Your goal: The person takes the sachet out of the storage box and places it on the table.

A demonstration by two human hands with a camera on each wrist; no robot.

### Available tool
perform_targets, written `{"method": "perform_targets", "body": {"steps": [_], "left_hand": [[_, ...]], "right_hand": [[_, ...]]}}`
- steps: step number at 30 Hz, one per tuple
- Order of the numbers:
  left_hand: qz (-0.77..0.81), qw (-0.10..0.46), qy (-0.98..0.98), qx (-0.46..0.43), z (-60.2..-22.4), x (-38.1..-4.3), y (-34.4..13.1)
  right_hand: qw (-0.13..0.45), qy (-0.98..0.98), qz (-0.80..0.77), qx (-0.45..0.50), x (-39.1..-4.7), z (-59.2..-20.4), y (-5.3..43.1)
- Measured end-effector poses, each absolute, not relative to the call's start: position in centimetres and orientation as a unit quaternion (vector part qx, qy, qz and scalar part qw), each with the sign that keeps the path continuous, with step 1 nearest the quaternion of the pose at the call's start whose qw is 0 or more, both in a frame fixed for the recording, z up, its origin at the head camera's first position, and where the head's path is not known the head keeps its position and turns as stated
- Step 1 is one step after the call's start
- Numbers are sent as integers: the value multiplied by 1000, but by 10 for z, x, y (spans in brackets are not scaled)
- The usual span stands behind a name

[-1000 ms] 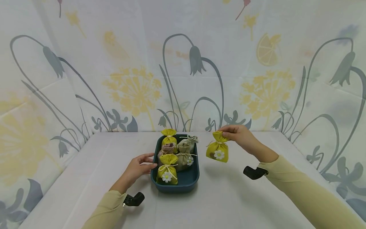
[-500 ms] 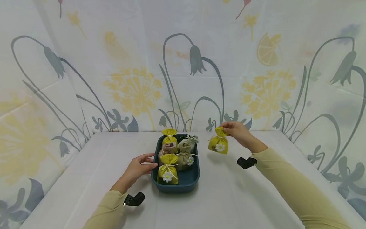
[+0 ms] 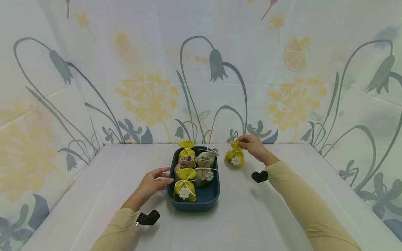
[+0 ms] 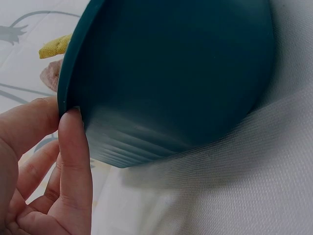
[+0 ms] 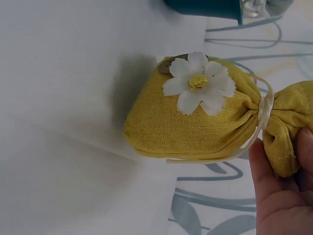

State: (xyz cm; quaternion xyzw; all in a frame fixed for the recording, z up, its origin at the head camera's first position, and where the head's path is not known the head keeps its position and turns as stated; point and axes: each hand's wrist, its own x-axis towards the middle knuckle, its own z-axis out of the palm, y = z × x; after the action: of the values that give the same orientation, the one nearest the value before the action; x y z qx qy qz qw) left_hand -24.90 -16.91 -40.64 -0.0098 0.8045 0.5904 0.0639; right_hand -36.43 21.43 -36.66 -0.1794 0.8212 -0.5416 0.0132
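Note:
In the head view a dark teal tray (image 3: 196,206) holds several small drawstring pouches. In it are a yellow pouch with a white flower (image 3: 185,186), another yellow pouch (image 3: 187,150), a pinkish pouch (image 3: 185,162), a beige pouch with a flower (image 3: 202,174) and a pale grey one (image 3: 211,153). My left hand (image 3: 154,183) pinches the tray's left rim. My right hand (image 3: 254,146) pinches the gathered top of a yellow drawstring pouch (image 5: 195,117) to the tray's right. That pouch hangs upright at the table surface; whether its base touches, I cannot tell.
A white cloth (image 3: 245,216) covers the table. Behind it rises a white curtain (image 3: 201,87) printed with flowers. A black wrist mount (image 3: 147,218) sits at the left cuff and another black mount (image 3: 260,176) at the right.
My right hand has moved away from me and slightly left, bringing the yellow pouch lower toward the far part of the table. My left hand and the tray have stayed in place.

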Motion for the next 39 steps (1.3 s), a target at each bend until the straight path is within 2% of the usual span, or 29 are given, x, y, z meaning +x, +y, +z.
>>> {"method": "perform_targets", "body": {"steps": [12, 19, 30, 39], "left_hand": [[602, 66, 796, -3, -408, -251, -169], [596, 64, 801, 0, -408, -252, -168], [596, 63, 800, -2, -410, -251, -171], [596, 64, 800, 1, -408, -250, -170]], "right_hand": [[-1, 846, -508, -163, -362, -370, 216], [0, 858, -494, -140, -349, -371, 222], [-52, 885, -447, -119, -322, -379, 226], [-24, 872, -478, -101, -295, -388, 232]]}}
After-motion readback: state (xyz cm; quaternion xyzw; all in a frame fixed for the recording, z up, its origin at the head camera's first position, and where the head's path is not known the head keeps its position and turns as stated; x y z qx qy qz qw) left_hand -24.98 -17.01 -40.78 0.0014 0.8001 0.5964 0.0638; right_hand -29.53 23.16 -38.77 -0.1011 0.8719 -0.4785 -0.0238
